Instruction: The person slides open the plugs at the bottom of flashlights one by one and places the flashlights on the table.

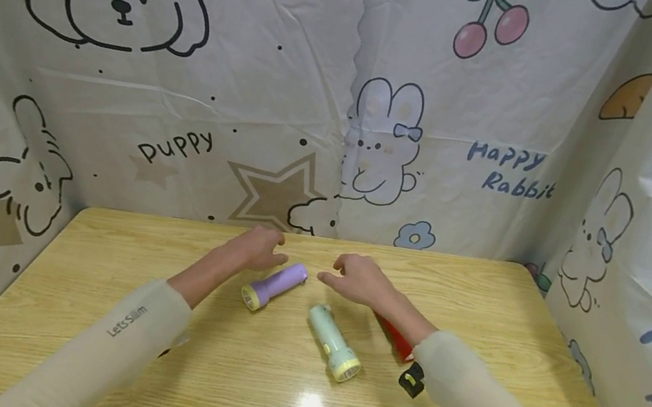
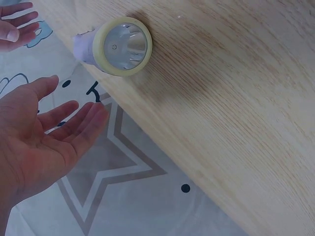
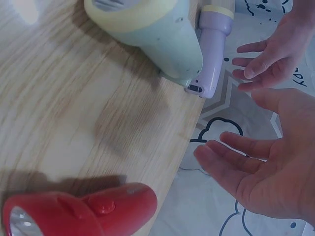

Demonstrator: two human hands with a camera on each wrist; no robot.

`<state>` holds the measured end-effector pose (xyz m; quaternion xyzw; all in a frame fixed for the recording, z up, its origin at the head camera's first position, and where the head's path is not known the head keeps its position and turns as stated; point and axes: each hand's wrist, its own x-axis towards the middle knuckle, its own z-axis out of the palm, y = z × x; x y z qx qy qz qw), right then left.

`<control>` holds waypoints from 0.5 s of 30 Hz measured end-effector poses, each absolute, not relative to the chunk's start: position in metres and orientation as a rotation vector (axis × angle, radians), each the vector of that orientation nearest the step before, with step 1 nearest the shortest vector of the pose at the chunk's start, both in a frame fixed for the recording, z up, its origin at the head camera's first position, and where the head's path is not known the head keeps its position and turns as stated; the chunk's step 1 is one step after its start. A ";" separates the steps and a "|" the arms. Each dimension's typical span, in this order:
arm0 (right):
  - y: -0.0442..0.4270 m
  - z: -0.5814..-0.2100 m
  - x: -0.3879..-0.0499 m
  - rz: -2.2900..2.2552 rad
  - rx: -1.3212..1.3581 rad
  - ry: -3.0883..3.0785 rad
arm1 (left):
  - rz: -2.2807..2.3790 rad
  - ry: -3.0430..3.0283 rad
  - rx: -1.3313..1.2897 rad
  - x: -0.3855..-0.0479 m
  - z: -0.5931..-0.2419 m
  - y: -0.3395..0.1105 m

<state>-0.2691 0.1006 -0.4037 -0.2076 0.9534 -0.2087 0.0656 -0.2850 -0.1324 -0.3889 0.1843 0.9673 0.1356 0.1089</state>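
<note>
Both empty, the left hand (image 1: 261,248) and right hand (image 1: 363,280) hang with loosely bent fingers near a lilac cylindrical plastic flashlight (image 1: 273,287) lying on the pale wooden table (image 1: 227,390), likely best gripped round its slim barrel (image 1: 288,278), not its wide yellow-rimmed head (image 1: 251,296).

Right hand (image 3: 269,172) near a purple flashlight (image 3: 214,54), green flashlight (image 3: 165,42) and red flashlight (image 3: 81,211) on a wooden table (image 3: 59,113)

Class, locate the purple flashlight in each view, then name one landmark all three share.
Head: purple flashlight, below and left of centre.
Left wrist: top, left of centre, its lens showing.
Right wrist: top, right of centre, partly behind the green flashlight.
Shared landmark: wooden tabletop.
</note>
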 end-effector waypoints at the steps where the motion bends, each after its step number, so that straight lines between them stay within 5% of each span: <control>1: 0.100 -0.404 -0.269 -0.635 -0.625 2.874 | 0.397 2.847 0.544 -0.285 -0.389 -0.132; 15: 0.088 -0.416 -0.271 -0.645 -0.636 2.864 | 0.426 2.835 0.554 -0.283 -0.393 -0.137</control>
